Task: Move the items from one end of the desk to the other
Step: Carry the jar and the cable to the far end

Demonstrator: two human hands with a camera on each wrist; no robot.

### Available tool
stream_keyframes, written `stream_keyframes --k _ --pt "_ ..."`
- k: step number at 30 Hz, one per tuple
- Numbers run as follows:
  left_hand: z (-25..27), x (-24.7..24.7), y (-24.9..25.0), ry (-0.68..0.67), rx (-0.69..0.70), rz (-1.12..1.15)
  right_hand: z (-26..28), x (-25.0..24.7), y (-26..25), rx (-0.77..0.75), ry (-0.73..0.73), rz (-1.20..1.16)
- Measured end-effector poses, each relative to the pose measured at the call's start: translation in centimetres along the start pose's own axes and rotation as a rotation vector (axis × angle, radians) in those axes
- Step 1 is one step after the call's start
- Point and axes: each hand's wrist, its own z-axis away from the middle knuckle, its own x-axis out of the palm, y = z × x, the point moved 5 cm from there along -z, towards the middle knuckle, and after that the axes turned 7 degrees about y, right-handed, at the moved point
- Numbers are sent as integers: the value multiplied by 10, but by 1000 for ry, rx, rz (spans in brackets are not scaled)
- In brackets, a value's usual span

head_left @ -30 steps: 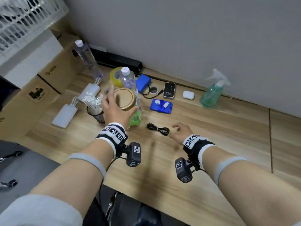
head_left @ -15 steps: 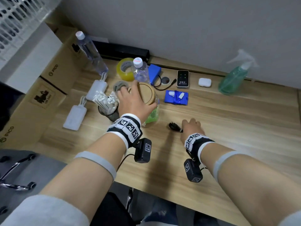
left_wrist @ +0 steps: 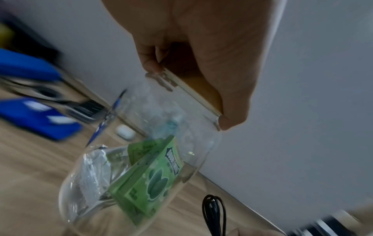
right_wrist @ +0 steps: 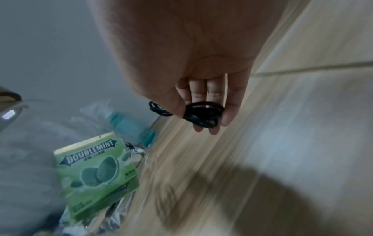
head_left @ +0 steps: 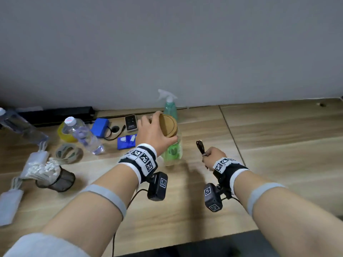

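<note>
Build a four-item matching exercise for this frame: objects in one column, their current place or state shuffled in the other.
Things:
1. glass jar
2. black cable
3. spray bottle
4. mesh cup

States:
A. stands by the wall, untouched
B. pinched in the right hand
C. gripped at its wooden lid by the left hand
D. on the desk, full of white sticks

Pairs: 1-C, 2-B, 3-A, 4-D

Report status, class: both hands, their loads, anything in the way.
Left hand grips jar by its lid. Right hand pinches coiled cable. Spray bottle stands behind the jar; desk to the right looks open.
</note>
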Motion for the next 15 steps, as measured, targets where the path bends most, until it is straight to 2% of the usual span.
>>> stream_keyframes --k 6,15 --pt "41 72 179 -89 219 11 8 -126 158 115 152 -322" --pt "140 190 432 -228 447 96 34 -313 400 279 397 -517"
